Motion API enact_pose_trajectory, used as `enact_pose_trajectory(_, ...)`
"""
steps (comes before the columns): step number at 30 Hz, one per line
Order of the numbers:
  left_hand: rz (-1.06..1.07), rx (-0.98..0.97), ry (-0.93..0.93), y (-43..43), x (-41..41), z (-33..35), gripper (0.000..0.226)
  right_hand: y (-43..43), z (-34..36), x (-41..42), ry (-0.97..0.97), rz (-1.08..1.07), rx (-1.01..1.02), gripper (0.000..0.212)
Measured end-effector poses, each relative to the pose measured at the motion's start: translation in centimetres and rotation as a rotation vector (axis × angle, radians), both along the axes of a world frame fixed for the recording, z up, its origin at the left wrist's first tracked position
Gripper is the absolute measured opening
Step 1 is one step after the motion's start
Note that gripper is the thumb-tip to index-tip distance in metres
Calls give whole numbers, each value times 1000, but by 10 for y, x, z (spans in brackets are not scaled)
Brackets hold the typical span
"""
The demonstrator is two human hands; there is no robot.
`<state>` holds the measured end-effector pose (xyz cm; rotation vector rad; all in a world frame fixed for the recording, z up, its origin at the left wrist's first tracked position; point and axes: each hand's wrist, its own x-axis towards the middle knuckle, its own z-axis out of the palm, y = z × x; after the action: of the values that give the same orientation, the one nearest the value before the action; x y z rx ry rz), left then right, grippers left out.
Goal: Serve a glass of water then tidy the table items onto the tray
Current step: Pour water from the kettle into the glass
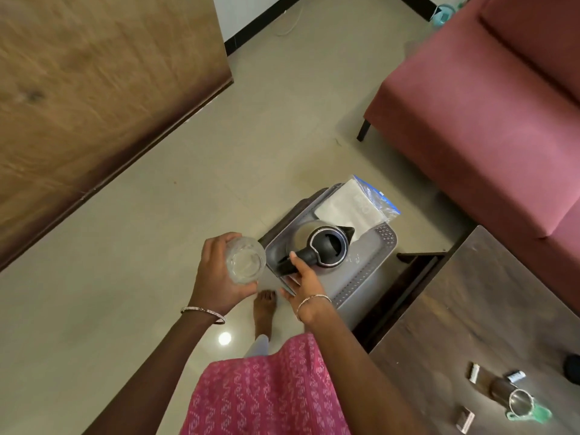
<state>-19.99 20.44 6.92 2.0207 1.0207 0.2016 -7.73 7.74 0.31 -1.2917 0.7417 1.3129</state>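
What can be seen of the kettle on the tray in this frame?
The kettle has a shiny, steel-looking body with a black top and a black handle. It stands upright on the grey tray. Its spout points away toward the white packet beside it, and its handle faces the person. The right hand grips the handle, thumb on top. Whether the kettle holds water cannot be seen.

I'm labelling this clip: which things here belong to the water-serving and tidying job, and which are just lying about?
Job: glass in left hand; kettle, right hand gripping its handle; tray; steel cup and small box on the table.
Lying about: sofa; wooden panel.
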Motion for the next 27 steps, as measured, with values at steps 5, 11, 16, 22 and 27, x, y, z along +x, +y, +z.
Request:
enact_pose_trajectory(5,-38,-90,-6,23,5,-5,88,20,-7,-3,-102,-90,-131,40)
enact_pose_trajectory(11,-101,-130,-7,31,18,-9,86,12,-7,-7,-285,-151,-255,20)
enact_pose_trajectory(16,-175,-155,11,33,36,-10,87,-23,-7,4,-509,-107,-260,18)
enact_pose_trajectory(22,-263,-123,44,36,69,-16,87,-50,-3,31,-723,-25,-257,26)
enact_pose_trajectory(27,-323,-70,74,37,95,-17,90,-70,17,44,-800,66,-248,37)
